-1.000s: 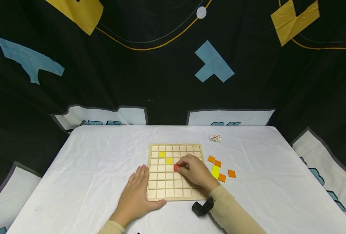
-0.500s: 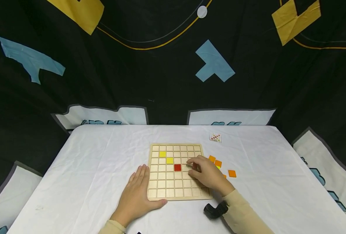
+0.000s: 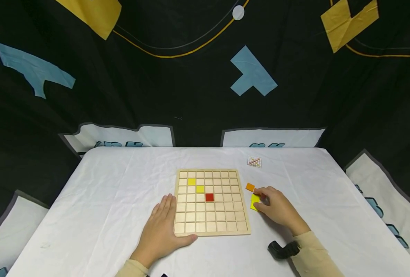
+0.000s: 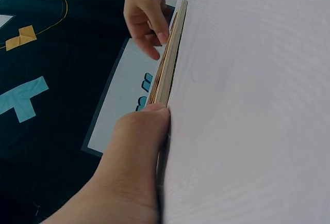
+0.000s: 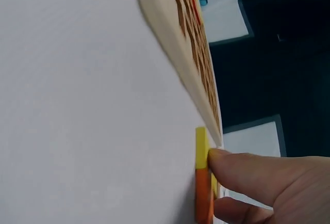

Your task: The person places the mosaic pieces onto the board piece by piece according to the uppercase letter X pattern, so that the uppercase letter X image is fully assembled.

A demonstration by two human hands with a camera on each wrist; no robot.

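Note:
My left hand [image 3: 160, 229] rests on the table at the left front corner of a wooden grid board [image 3: 205, 227], thumb along its front edge. In the left wrist view the left thumb [image 4: 136, 141] touches the board's side. Two yellow tiles [image 3: 200, 189] and a red tile [image 3: 209, 197] lie in the grid on a diagonal. Right of the board, my right hand [image 3: 277, 206] is over the loose tiles, index finger and thumb apart beside the yellow tiles [image 3: 255, 199]. The right wrist view has its thumb touching a yellow tile [image 5: 201, 146], an orange tile [image 5: 203, 195] adjoining.
One orange tile [image 3: 250, 187] shows left of the right fingertips; others are hidden by the hand. A small printed grid card [image 3: 254, 161] lies farther back on the white-covered table [image 3: 122, 184]. A black curtain [image 3: 205, 88] stands behind. A black wrist device [image 3: 284, 250] hangs by the right sleeve.
The right hand has let go of the red tile, now flat in its cell, and moved right, off the board, to the loose tiles. The left hand stays put.

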